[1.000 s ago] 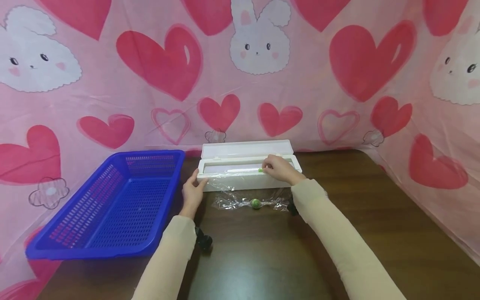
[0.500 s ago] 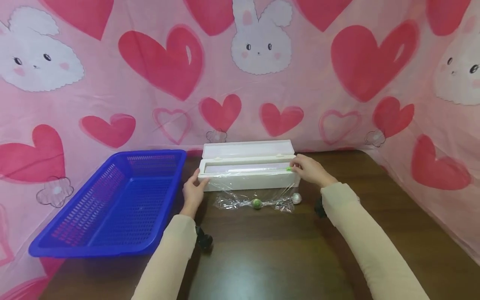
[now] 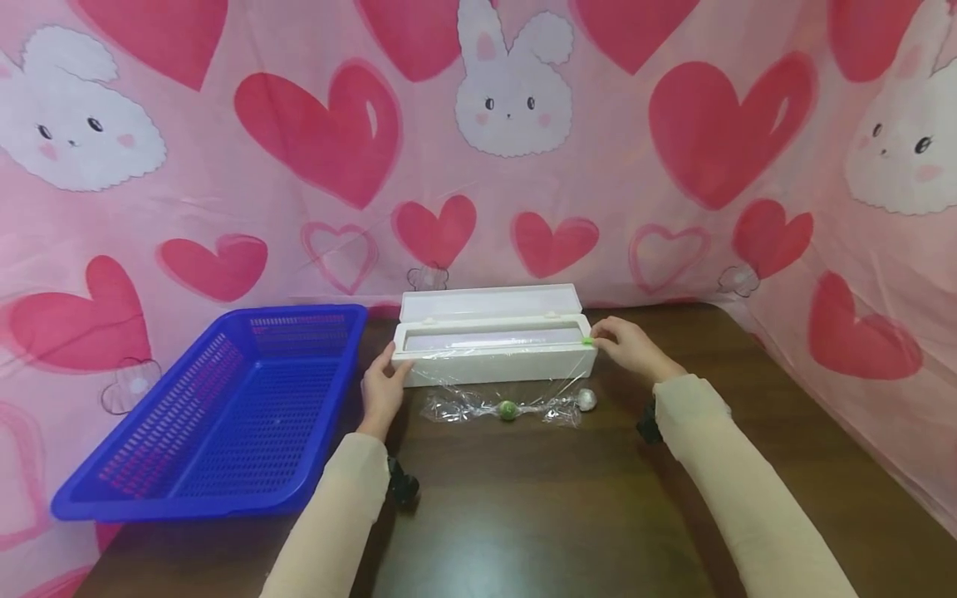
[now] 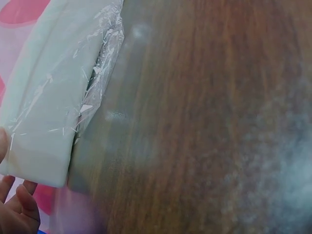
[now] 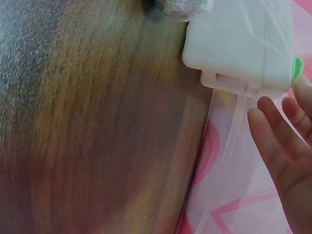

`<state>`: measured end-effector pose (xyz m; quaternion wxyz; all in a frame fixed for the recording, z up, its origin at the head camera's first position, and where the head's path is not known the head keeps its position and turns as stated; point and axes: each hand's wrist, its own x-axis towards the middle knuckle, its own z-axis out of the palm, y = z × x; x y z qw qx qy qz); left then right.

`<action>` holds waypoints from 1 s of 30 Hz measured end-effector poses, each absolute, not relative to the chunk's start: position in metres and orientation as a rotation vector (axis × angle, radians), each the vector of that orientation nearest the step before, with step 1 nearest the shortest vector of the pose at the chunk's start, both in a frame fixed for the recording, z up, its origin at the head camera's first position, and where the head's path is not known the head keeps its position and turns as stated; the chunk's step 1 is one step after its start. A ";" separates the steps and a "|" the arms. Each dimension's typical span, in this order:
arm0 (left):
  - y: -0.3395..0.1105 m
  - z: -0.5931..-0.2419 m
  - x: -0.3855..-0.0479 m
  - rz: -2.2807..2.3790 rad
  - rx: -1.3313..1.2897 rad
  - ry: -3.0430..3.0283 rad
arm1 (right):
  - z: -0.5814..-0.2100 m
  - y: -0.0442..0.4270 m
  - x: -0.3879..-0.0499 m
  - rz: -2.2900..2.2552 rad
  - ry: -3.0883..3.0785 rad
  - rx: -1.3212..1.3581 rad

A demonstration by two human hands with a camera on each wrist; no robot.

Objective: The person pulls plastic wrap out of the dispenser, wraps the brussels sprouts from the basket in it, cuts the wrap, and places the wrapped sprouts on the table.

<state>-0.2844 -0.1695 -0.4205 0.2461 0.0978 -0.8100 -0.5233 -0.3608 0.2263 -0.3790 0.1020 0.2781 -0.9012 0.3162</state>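
Observation:
A white cling film dispenser (image 3: 493,366) lies across the back of the table with its lid raised. Clear film (image 3: 452,405) hangs over its front onto the tabletop. My left hand (image 3: 382,394) grips the dispenser's left end; part of that hand shows in the left wrist view. At the right end, my right hand (image 3: 634,349) pinches the green slider cutter (image 3: 587,340); in the right wrist view its other fingers (image 5: 273,122) stand loosely apart below the box. A small green round thing (image 3: 508,410) and a whitish round thing (image 3: 586,400) sit among the film in front.
A blue plastic basket (image 3: 299,490) stands to the left on the dark wooden table (image 3: 486,531). Pink fabric (image 3: 434,183) with hearts and rabbits hangs behind and at the sides. Dark wrist cameras sit under both cuffs.
My right hand has moved rightward with the green slider cutter, from over the dispenser's middle to its right end. The whitish round thing has come into sight. My left hand has stayed in place.

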 end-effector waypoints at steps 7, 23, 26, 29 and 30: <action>-0.168 -0.421 -0.286 -1.378 0.208 -2.216 | -0.381 0.230 -0.358 1.073 -2.634 0.817; -0.170 -0.416 -0.280 -1.180 0.186 -2.328 | -0.382 0.226 -0.355 1.100 -2.681 0.668; -0.170 -0.416 -0.279 -1.180 0.177 -2.325 | -0.381 0.225 -0.353 1.086 -2.661 0.658; -0.170 -0.415 -0.279 -1.177 0.163 -2.313 | -0.380 0.223 -0.351 1.094 -2.602 0.681; -0.169 -0.415 -0.279 -1.175 0.158 -2.308 | -0.379 0.222 -0.351 1.097 -2.578 0.701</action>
